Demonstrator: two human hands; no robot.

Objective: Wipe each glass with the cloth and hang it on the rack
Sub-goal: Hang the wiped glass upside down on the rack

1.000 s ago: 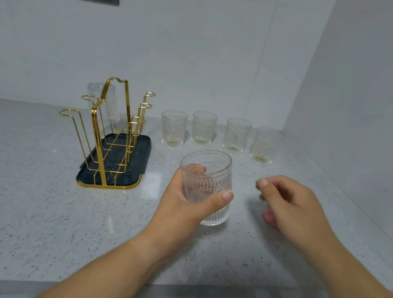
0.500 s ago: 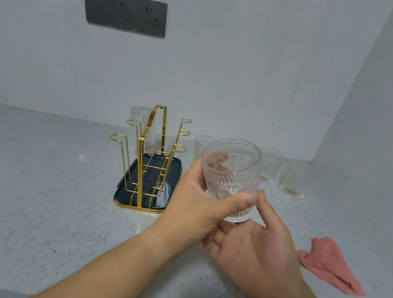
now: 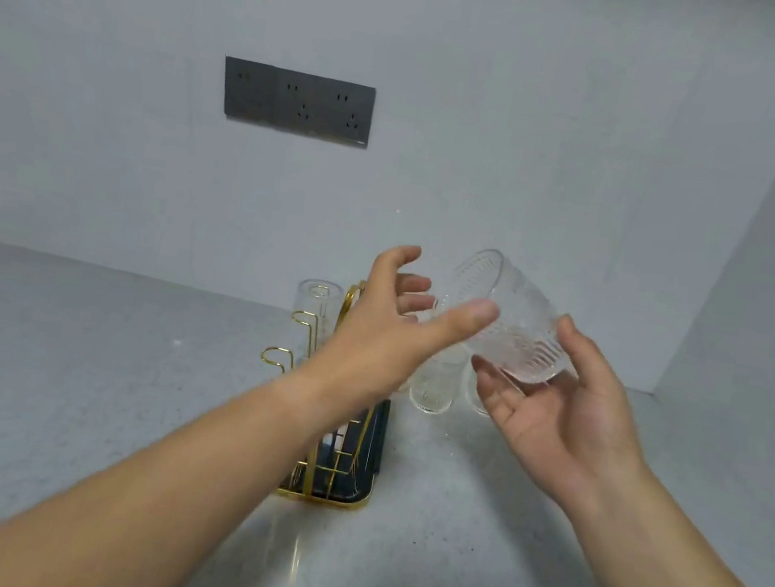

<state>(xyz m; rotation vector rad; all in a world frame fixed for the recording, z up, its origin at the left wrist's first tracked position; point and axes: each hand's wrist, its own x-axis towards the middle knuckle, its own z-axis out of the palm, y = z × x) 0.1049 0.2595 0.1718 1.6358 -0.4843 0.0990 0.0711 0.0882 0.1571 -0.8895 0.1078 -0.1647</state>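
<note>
grip: our right hand (image 3: pixel 568 423) cups tilted glass (image 3: pixel 512 323) by its base; left hand (image 3: pixel 383 338) splayed, thumb touching | risk: we fear it slips onto standing glasses (image 3: pixel 431 386) by bench (image 3: pixel 59 368) back edge

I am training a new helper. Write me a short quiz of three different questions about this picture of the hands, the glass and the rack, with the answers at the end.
1. True or false: the glass in the air stands upright.
2. Which hand carries this glass from below? A: the left hand. B: the right hand.
3. Fill in the number: ___ glass already hangs upside down on the rack.

Key:
1. False. It is tilted, with its mouth toward the upper left.
2. B.
3. One, the hung glass at the far end of the rack.
</note>
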